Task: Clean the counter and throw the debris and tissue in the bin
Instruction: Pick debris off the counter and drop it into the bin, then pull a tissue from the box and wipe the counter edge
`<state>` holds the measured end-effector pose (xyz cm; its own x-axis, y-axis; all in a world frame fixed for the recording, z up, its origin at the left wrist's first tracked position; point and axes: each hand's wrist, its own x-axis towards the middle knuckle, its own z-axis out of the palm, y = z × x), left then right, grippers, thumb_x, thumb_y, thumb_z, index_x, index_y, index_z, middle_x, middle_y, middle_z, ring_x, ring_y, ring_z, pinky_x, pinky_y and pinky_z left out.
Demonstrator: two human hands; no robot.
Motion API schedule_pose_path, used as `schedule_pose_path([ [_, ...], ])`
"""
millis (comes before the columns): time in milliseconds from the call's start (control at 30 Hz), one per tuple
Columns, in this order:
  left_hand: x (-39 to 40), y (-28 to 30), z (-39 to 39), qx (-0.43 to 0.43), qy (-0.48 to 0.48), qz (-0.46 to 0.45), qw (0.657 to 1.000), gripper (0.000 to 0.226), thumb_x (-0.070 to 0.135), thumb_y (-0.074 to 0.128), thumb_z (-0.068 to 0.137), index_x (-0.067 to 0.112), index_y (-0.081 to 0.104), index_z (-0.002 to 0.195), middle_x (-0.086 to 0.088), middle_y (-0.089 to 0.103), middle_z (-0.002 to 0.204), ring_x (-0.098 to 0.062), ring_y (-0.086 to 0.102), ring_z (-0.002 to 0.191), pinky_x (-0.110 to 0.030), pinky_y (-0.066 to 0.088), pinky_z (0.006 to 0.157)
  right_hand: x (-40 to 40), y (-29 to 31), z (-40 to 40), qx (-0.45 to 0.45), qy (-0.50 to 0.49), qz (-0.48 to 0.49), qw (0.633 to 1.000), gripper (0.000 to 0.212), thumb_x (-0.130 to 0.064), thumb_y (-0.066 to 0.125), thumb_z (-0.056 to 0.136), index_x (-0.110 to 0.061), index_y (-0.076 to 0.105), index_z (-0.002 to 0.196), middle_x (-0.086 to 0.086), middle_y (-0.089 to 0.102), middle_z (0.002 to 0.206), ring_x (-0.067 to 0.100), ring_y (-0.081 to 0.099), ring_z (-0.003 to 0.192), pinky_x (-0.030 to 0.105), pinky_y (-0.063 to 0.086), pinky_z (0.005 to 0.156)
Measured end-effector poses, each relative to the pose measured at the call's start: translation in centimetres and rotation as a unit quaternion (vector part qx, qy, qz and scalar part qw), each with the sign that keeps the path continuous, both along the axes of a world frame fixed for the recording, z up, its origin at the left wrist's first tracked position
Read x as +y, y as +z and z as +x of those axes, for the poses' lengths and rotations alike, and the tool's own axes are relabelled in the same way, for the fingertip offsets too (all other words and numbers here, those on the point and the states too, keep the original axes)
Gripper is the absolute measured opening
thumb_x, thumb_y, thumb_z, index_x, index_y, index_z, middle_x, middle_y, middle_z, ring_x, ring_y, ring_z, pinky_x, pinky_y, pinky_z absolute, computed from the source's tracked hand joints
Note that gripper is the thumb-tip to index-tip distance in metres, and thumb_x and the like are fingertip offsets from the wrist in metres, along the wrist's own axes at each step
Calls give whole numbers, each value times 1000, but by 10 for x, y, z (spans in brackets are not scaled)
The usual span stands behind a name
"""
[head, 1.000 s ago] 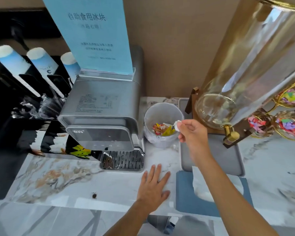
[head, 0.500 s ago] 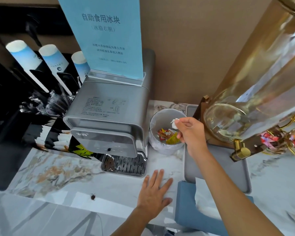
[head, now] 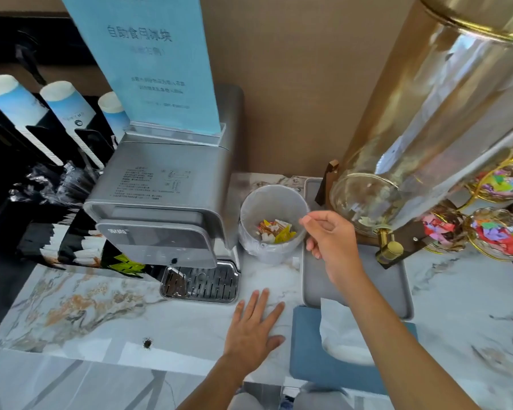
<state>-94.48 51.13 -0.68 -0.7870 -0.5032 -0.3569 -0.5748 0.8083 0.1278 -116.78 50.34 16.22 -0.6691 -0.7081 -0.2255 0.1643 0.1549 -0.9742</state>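
The small white lined bin (head: 251,214) stands on the marble counter (head: 101,306) beside the ice machine. Colourful wrappers and white scraps (head: 274,230) lie inside it. My right hand (head: 330,241) hovers at the bin's right rim, fingers loosely curled, with nothing visible between them. Flat on the counter in front of the bin rests my left hand (head: 251,329), fingers spread. A small white scrap (head: 295,261) lies on the counter at the bin's right foot. Near the front edge a dark speck (head: 146,343) sits on the counter.
A blue tissue box (head: 305,359) with a tissue (head: 338,329) sticking up lies under my right forearm. Behind it is a grey tray (head: 382,282) bearing a large glass drink dispenser (head: 427,143). Candy bowls (head: 501,235) stand at right, the silver ice machine (head: 160,196) and paper cups (head: 65,105) at left.
The white tissue piece pinched in my right hand over the bin is gone from my fingers, and more white scraps now lie in the bin. My left hand has stayed flat.
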Motion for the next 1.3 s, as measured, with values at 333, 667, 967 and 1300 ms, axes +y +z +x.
schedule_pose_path([
  [333,8,14,-3,16,12,-20,1000,69,64,28,90,29,49,146,-15,44,154,-38,43,139,-54,42,105,133,-28,-11,-43,-122,51,990,11,-6,66,90,-15,71,84,19,68,79,14,48,39,23,33,36],
  [667,32,1,10,31,69,-7,997,67,59,28,96,23,40,151,-18,38,158,-41,38,142,-52,29,110,244,-74,-20,-12,-226,181,957,5,-13,66,93,-10,69,95,10,68,67,9,52,37,22,43,36],
  [967,37,4,11,27,75,-20,997,68,59,27,96,23,39,152,-18,39,158,-41,39,142,-55,36,109,237,-86,-4,92,-141,304,938,15,-16,73,86,-13,63,96,6,69,83,26,65,69,32,51,60],
  [1300,37,10,9,36,82,-29,996,71,60,12,98,22,45,149,-18,44,155,-41,43,139,-55,41,106,232,-52,-3,3,-109,159,981,33,-11,66,90,-15,55,59,-8,50,56,5,47,58,26,35,62],
])
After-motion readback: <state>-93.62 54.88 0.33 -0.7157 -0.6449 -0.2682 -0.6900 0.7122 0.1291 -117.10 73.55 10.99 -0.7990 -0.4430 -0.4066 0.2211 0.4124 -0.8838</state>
